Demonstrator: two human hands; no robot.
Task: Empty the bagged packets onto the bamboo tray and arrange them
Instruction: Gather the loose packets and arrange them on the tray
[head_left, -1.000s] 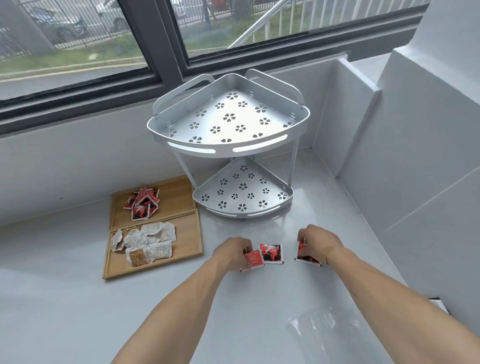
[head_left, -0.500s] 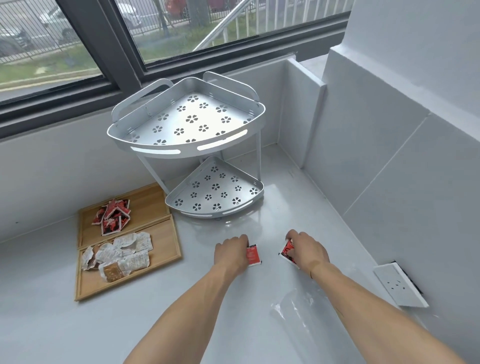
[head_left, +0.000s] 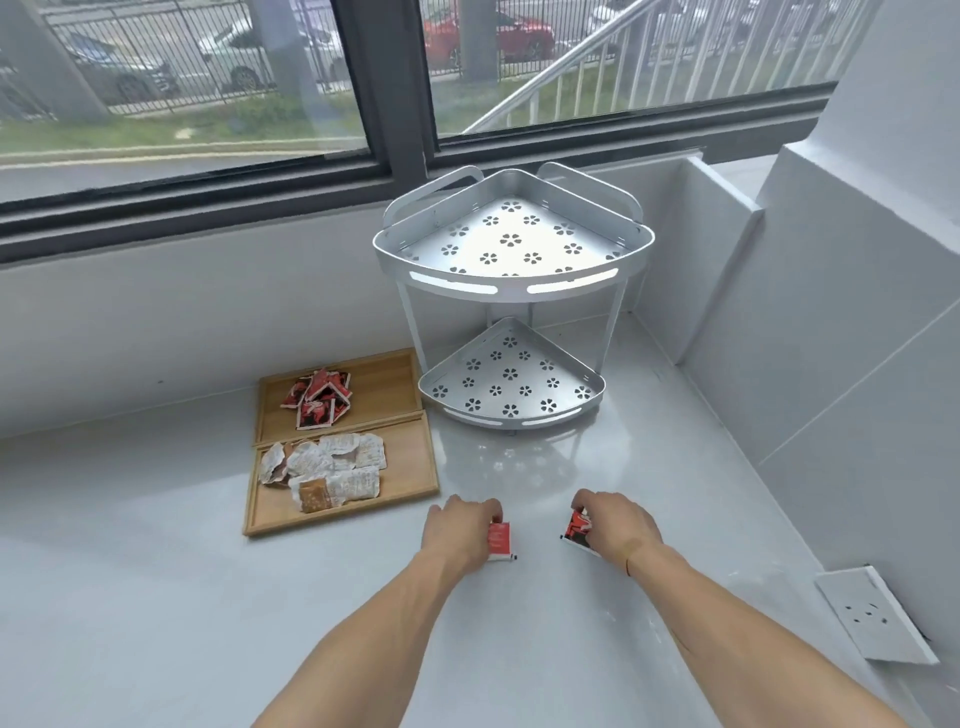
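My left hand (head_left: 462, 532) pinched a red packet (head_left: 500, 540), my right hand (head_left: 615, 525) another (head_left: 575, 531), both on the counter. Gathering strays; next, carry them to the tray (head_left: 400, 387) at ten o'clock.

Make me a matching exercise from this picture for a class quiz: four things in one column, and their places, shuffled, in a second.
Things:
1. red packets pile
2. white packets
3. rack
4. socket plate

Places:
A. near tray compartment
B. on the counter, far right
C. far tray compartment
D. in the corner under the window

Pairs: 1-C, 2-A, 3-D, 4-B
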